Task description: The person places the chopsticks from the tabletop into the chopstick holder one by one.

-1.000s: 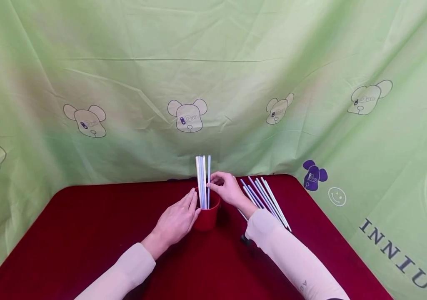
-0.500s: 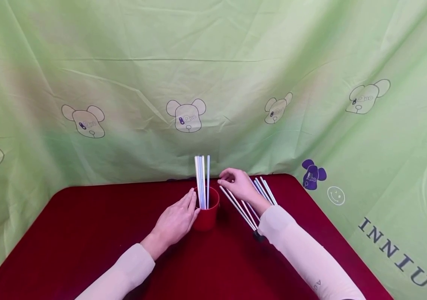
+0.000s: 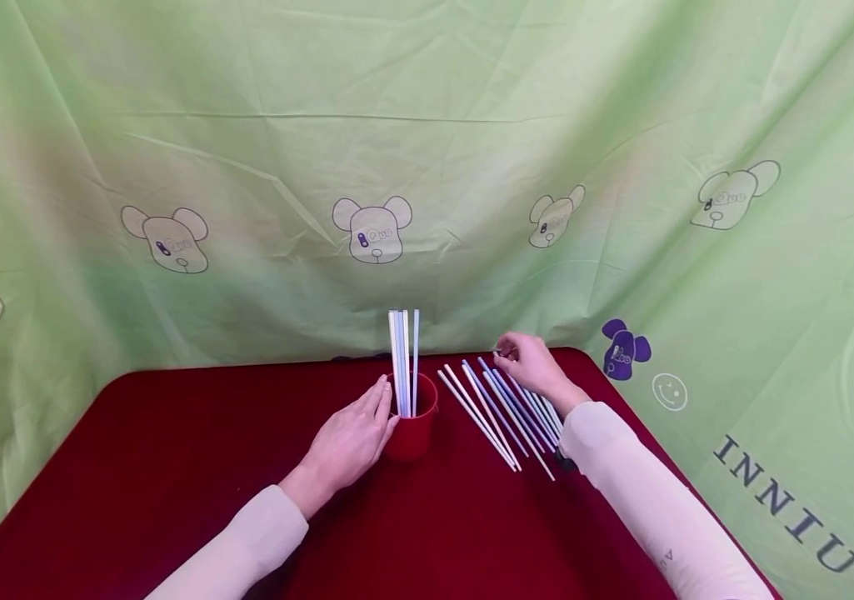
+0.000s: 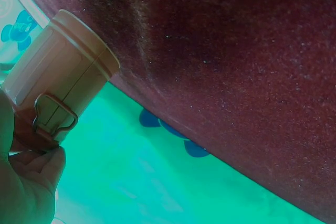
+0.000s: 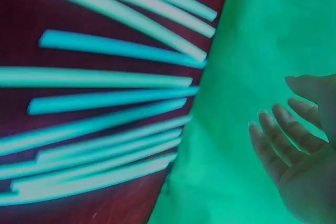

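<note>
A red pail-like cup (image 3: 407,442) with a small wire loop (image 4: 55,114) stands upright near the table's middle. My left hand (image 3: 347,442) holds its left side, fingers along the rim and thumb toward the front. Several white and blue straws (image 3: 400,358) stand in the cup, with one blue straw leaning apart on the right. On the right, more straws (image 3: 497,408) lie fanned out on the cloth. Over their far ends is my right hand (image 3: 531,362), its fingers loosely bent. The right wrist view shows that same hand (image 5: 294,166) with nothing in it.
Dark red cloth (image 3: 134,483) covers the table. A green curtain (image 3: 269,292) with printed bear heads hangs right behind the far edge and along both sides. A small black object (image 3: 565,460) shows under my right sleeve.
My right hand has let go of the blue straw in the cup and moved right, over the lying straws, uncovering those nearer the cup. My left hand has stayed on the cup.
</note>
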{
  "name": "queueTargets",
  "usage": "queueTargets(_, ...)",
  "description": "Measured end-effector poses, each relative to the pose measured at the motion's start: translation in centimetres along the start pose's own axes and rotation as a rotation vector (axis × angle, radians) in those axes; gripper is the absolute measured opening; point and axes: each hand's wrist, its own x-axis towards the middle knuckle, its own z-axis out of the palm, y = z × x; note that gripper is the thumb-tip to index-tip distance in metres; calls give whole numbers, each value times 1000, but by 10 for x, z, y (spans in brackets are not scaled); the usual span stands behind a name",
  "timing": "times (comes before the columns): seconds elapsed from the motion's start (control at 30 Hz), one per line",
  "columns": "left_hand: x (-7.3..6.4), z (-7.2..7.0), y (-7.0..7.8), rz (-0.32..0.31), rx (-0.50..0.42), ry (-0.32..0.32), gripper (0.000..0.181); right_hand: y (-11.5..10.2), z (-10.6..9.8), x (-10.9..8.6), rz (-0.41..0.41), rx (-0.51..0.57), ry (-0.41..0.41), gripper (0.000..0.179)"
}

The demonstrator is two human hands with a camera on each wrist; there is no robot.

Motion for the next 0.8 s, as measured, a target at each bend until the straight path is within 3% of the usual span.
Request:
queueTargets(0.33,-1,1,0,-1,7,-1,52,42,-6,-15,21,-204,-61,22)
queueTargets(0.57,0,0,0,-4,11,-21,53,64,-5,-25,110,-234,-105,28)
queueTargets(0.8,0,0,0,1,5,-30,53,84,-3,-33,160,-237,-114,21)
